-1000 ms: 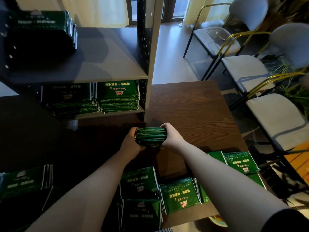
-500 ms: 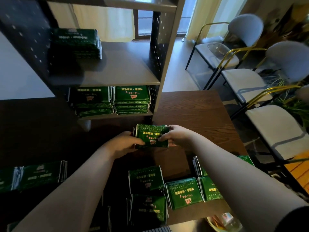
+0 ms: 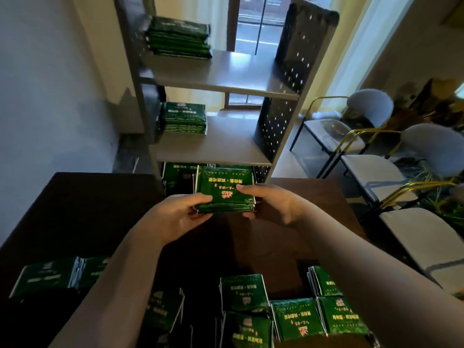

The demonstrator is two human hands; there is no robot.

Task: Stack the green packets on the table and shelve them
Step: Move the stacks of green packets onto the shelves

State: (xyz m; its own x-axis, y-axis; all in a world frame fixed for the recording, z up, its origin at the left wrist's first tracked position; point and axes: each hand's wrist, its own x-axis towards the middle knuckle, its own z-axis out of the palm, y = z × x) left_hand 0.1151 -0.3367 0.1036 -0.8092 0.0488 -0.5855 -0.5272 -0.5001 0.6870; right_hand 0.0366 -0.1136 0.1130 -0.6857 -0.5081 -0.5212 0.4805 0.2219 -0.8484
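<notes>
A dark wooden table (image 3: 75, 209) stands against a pale wall (image 3: 50, 96), with a grey shelf unit (image 3: 218, 79) at its far edge. At the near left corner lie some green packets (image 3: 47, 276), and loose piles (image 3: 242, 293) run along the near edge. The shelves carry a top stack (image 3: 179, 38), a middle stack (image 3: 184, 119) and lower stacks (image 3: 175, 178), partly hidden. The left hand (image 3: 175, 217) and right hand (image 3: 273, 207) grip the held stack (image 3: 224, 194) between them, thumbs on top and fingers curled beneath, above the table just before the lowest shelf. I'd judge the job roughly half done: several stacks are shelved, this one is ready to go in, and many packets remain. Pale chairs (image 3: 376, 172) stand to the right.
</notes>
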